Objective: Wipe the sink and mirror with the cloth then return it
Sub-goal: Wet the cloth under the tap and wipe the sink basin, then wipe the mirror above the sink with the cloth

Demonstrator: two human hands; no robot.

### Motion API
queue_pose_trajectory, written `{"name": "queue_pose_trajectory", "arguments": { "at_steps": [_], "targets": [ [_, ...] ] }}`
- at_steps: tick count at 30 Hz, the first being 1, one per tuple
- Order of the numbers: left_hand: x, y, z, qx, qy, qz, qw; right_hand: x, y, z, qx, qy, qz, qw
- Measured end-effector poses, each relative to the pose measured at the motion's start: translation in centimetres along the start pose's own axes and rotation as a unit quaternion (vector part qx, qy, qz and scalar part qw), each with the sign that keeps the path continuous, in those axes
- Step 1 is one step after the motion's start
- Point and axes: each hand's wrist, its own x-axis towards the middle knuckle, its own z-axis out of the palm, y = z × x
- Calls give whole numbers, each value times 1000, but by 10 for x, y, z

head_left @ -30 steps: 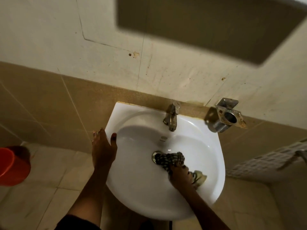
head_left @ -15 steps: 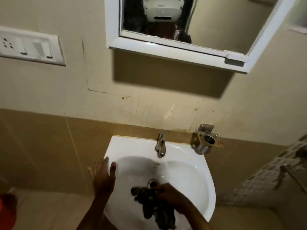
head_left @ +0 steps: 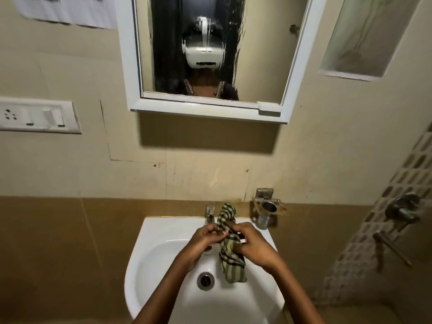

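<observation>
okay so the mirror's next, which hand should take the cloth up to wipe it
Probably the right hand: it wraps the middle of the cloth, while the left hand only pinches an edge. The mirror hangs straight above both, so reach looks equal.

Tap (head_left: 209,215) and metal holder (head_left: 266,212) crowd sink (head_left: 149,260) back, open wall below mirror (head_left: 210,54)

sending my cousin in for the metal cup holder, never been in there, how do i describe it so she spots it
Find the white sink under the mirror. Just right of the tap, the metal cup holder is fixed to the wall: an open ring, not a spout.
</observation>
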Motion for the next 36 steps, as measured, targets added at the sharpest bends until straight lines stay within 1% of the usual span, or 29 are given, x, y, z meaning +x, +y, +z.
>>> {"name": "queue_pose_trajectory", "arguments": {
  "at_steps": [1,2,4,6,9,11,13,15,17,19,21,22,23,25,26,28,29,30,31,32,34,36],
  "targets": [
    [1,1,2,-16,0,19,1000,0,4,-2,-51,16,-7,999],
    [1,1,3,-33,-2,35,999,0,7,-4,-68,32,-7,997],
    [2,3,3,-71,-17,40,997,-2,10,-8,-29,64,13,997],
    [1,7,2,-104,-47,26,993,-4,12,-14,21,73,39,996],
    [-1,19,1,-87,-85,4,993,-6,14,-19,64,50,35,996],
    [-2,31,1,-94,-107,-1,990,-7,12,-17,126,14,43,991],
    [-1,45,3,-89,-119,-9,989,-5,9,-11,209,-31,48,976],
    [3,57,2,-54,-118,-18,991,-5,3,-3,267,-47,37,962],
    [8,71,-1,36,-123,-4,992,-5,-4,3,307,-48,17,951],
    [14,85,-5,179,-102,22,978,-3,-7,6,324,-54,17,944],
    [21,98,-11,318,-28,39,947,-2,-9,4,334,-72,30,939],
    [23,104,-12,349,13,45,936,-1,-11,2,347,-82,34,934],
    [25,110,-13,357,42,56,931,1,-11,-3,367,-89,36,925],
    [26,121,-10,341,68,104,932,5,-18,-16,414,-86,38,906],
    [27,129,-8,318,73,137,935,9,-23,-25,430,-73,34,899],
    [29,153,-3,255,93,207,940,14,-41,-45,448,-22,16,894],
    [32,170,-2,241,119,251,930,16,-55,-56,445,13,-6,896],
    [34,189,-1,245,156,299,909,17,-71,-68,435,53,-34,898],
    [35,213,-2,261,198,355,876,18,-90,-81,413,108,-67,902],
    [35,238,-2,279,233,418,833,19,-112,-95,383,175,-99,902],
    [35,292,-2,317,281,524,739,27,-155,-124,304,315,-169,883],
    [33,346,-2,333,328,573,673,36,-199,-153,245,399,-224,855]
  ]
}}
